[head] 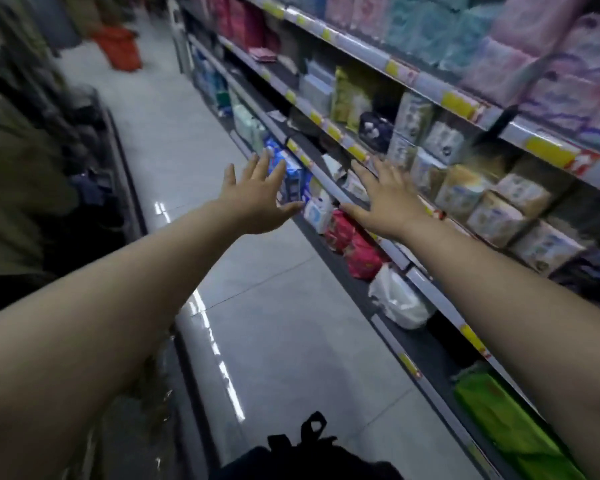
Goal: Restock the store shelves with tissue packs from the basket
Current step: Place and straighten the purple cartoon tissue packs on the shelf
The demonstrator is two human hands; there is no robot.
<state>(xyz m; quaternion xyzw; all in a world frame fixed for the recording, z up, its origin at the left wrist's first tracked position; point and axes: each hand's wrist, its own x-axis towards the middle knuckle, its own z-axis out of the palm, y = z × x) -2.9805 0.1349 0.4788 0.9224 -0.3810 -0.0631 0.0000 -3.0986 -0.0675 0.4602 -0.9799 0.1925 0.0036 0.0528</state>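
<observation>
Left hand (pixel 257 199) and right hand (pixel 383 199) are both spread flat and empty, reaching toward the grey metal shelf edge (pixel 329 183). The red plastic basket (pixel 118 48) sits well apart, far down the aisle. Risk: a sweep could dislodge the blue-and-white tissue packs (pixel 291 178) overhanging the edge. The tiled aisle floor (pixel 274 306) offers open room.

Motion blur smears the whole view, so print on the shelf packs (pixel 492 216) and on the yellow price tags (pixel 459 105) cannot be read. The red basket (pixel 120 50) far down the aisle is too blurred to show any contents. The right hand (pixel 383 199) covers part of the shelf edge (pixel 329 183). The bottom edge cuts off a dark object (pixel 309 459). The right edge crops the green pack (pixel 513 431).
</observation>
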